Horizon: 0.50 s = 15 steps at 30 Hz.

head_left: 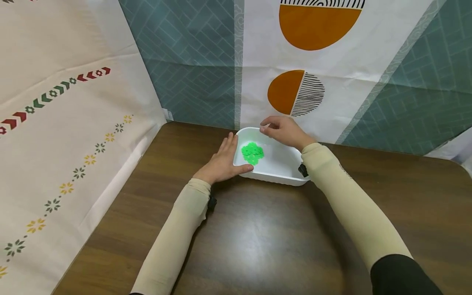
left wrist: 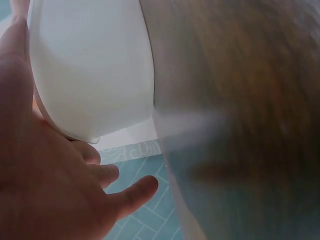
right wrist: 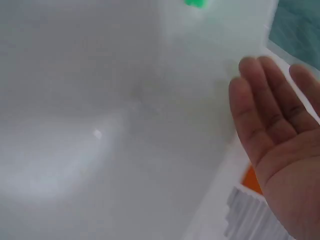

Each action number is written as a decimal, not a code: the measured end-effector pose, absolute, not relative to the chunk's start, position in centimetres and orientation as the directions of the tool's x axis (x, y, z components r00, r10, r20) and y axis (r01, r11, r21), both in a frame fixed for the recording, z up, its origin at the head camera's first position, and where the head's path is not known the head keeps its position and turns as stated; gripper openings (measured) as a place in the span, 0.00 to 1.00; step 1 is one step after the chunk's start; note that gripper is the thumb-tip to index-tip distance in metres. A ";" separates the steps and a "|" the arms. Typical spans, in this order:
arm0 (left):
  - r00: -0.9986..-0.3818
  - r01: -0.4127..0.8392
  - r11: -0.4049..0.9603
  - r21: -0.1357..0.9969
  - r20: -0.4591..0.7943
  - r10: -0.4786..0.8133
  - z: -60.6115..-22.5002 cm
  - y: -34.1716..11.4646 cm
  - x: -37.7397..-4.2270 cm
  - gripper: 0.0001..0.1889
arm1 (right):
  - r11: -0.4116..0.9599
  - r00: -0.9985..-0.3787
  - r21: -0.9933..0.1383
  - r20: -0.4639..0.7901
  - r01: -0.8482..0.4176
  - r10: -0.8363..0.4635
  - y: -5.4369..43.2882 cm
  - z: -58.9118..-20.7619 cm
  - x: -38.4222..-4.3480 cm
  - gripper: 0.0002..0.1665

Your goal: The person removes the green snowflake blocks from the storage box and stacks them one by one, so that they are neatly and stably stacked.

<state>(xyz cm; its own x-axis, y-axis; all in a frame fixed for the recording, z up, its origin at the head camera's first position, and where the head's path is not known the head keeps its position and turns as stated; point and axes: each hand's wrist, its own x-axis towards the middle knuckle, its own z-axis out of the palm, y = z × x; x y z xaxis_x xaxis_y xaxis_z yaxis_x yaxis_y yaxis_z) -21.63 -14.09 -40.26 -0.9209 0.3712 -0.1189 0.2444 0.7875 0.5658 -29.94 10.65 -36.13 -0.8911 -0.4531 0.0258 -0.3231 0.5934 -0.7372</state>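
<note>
A white rectangular tray (head_left: 276,178) lies on the table near the back wall. At its left end sits a small heap of bright green scalloped plastic pieces (head_left: 252,153). My left hand (head_left: 220,160) rests along the tray's left end, fingers spread and straight, with the thumb over the near rim. In the left wrist view, the fingers of that hand (left wrist: 65,180) extend past the tray's outer wall (left wrist: 95,65). Over the far rim hovers my right hand (head_left: 284,130), fingers relaxed. In the right wrist view, nothing shows in the right hand (right wrist: 280,130).
The brown wooden table (head_left: 243,241) extends in front of the tray and to both sides. Behind it hangs a patterned teal and white cloth (head_left: 191,90). A cream cloth (head_left: 73,135) with printed motifs borders the table's left edge.
</note>
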 end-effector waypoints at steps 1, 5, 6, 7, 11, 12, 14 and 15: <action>-0.921 0.244 0.787 0.566 -0.119 0.371 -40.3 -14.0 -21.6 0.63 | 0.597 -0.886 -0.736 0.008 -0.319 -0.463 10.4 -36.6 -30.0 0.21; -0.920 0.248 0.786 0.566 -0.116 0.374 -40.5 -13.9 -21.6 0.63 | 0.603 -0.851 -0.733 -0.064 -0.314 -0.521 9.3 -38.1 -30.3 0.20; -0.919 0.251 0.784 0.567 -0.114 0.377 -40.5 -13.9 -21.6 0.62 | 0.605 -0.843 -0.732 -0.079 -0.314 -0.533 9.1 -38.4 -30.3 0.20; -0.918 0.251 0.783 0.570 -0.116 0.379 -40.5 -13.9 -21.6 0.62 | 0.604 -0.835 -0.733 -0.091 -0.313 -0.543 8.9 -38.6 -30.3 0.20; -0.918 0.249 0.783 0.570 -0.119 0.379 -40.4 -13.9 -21.6 0.62 | 0.630 -0.806 -0.716 -0.162 -0.301 -0.570 8.4 -39.3 -30.3 0.20; -0.918 0.247 0.784 0.569 -0.120 0.377 -40.4 -13.9 -21.6 0.62 | 0.639 -0.799 -0.710 -0.181 -0.297 -0.573 8.3 -39.4 -30.3 0.21; -0.919 0.244 0.787 0.567 -0.125 0.375 -40.4 -13.9 -21.7 0.62 | 0.658 -0.784 -0.691 -0.217 -0.298 -0.582 8.2 -39.7 -30.4 0.23; -0.918 0.244 0.786 0.568 -0.126 0.375 -40.4 -14.0 -21.7 0.62 | 0.663 -0.775 -0.685 -0.228 -0.303 -0.590 8.2 -39.9 -30.5 0.24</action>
